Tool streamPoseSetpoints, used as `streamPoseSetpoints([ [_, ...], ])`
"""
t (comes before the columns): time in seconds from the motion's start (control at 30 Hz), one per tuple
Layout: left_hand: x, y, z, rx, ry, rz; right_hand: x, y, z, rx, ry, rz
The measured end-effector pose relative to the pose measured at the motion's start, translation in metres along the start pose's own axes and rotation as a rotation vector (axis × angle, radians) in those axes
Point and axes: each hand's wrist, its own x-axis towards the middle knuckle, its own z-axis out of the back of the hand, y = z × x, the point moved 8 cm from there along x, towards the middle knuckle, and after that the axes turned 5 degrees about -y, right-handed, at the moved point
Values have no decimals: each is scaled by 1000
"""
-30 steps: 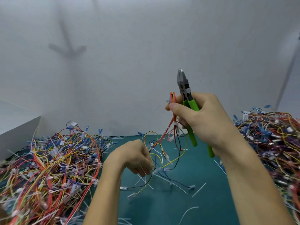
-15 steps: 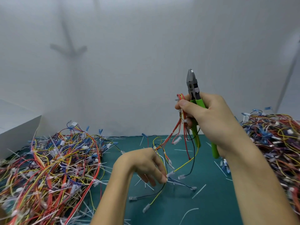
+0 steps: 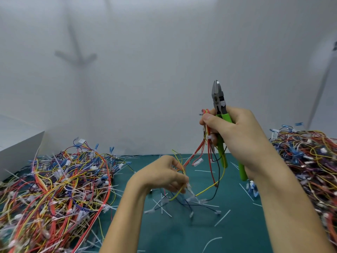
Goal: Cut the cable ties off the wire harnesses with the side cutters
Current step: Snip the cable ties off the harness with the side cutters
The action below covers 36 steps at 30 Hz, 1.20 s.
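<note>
Leftward, white box [image 3: 20, 148] beside harnesses [image 3: 54, 185].

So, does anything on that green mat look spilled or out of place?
Short white cable-tie offcuts lie scattered across the green mat. They look like cutting litter, not damage; nothing else stands out.

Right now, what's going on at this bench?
A person holds one wire harness up over the green mat. The right hand grips the side cutters, jaws shut and pointing up, and pinches the harness's top end. The left hand holds its lower wires. Nothing is between the blades. A left pile and a right pile of harnesses flank the mat, with cut tie pieces scattered on it.
</note>
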Motion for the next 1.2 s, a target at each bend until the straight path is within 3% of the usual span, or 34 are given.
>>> streamPoseSetpoints([
  [0.1, -4, -4, 31, -87, -178, -34, 2, -6, 1, -74, -7, -15],
  [0.23, -15, -9, 63, -595, -344, -59, 3, -17, -8, -290, 64, 0],
  [0.33, -19, -18, 64, -1059, -290, -60, 0, -25, -19, -463, 155, 6],
  [0.47, -22, -37, 45, -1311, -98, -49, -9, -30, -39, -665, 353, 50],
  [0.57, -24, -47, 32, -1202, 12, -37, -17, -31, -52, -697, 488, 69],
  [0.7, -24, -50, 32, -1182, 47, -50, -19, -29, -56, -664, 507, 93],
  [0.83, -23, -51, 38, -1190, -51, -129, -20, -27, -55, -697, 527, 144],
  [0.97, -21, -49, 43, -1027, -189, -181, -20, -24, -53, -610, 512, 102],
  [1.2, -20, -53, 43, -891, -224, -214, -14, -28, -37, -749, 396, 64],
])
